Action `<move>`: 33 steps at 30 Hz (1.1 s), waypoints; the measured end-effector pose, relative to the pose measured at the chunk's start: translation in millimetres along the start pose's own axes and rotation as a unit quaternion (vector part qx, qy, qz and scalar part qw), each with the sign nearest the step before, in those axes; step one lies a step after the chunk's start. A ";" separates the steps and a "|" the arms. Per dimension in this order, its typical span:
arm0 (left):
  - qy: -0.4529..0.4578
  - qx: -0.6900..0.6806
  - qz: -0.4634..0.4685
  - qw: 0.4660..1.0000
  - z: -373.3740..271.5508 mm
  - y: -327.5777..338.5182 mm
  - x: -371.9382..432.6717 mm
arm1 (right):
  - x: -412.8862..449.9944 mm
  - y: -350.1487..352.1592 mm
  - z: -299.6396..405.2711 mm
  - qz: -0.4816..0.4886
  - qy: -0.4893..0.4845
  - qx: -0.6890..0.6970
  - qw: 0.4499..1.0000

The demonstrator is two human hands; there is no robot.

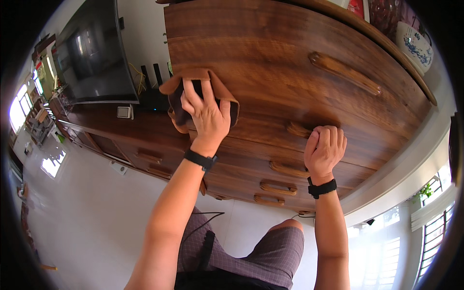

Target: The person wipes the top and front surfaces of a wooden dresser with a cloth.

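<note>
My left hand (209, 112) presses a brown cloth (222, 86) with a stitched edge and a dark underside against the front of a wooden chest of drawers (246, 65). Its fingers are spread over the cloth, near the chest's left edge. My right hand (326, 146) is curled around the right end of a wooden drawer handle (298, 129); its fingertips are hidden. Above it, a longer handle (344, 74) sits on the top drawer. Lower handles (278, 187) line up beneath my right hand. A dark band circles each wrist.
To the left stands a low wooden cabinet (145, 127) with a large television (90, 54) above it. A white bowl with blue decoration (415, 47) sits on the chest's top at far right. A dark cable (204, 219) crosses near my legs. Pale floor (105, 210) lies below.
</note>
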State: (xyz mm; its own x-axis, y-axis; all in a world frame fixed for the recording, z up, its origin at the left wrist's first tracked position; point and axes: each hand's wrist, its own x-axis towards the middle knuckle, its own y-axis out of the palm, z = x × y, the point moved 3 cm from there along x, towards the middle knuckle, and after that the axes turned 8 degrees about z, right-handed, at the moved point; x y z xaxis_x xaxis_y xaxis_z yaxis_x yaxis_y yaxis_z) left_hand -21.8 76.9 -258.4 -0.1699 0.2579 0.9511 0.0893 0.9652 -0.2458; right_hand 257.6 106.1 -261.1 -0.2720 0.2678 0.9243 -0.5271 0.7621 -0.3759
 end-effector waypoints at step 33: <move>0.167 0.077 0.001 0.983 -76.8 27.8 16.6 | 4.6 11.3 3.4 -0.038 0.014 0.012 0.999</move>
State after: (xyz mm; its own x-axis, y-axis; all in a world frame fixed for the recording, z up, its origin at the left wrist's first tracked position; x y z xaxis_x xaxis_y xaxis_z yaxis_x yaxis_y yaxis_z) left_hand 53.3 104.7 -235.0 0.1640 0.2567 0.9525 -0.0641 0.9663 -0.2494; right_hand 247.6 114.0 -261.3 -0.2081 0.2272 0.9514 -0.5646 0.7663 -0.3065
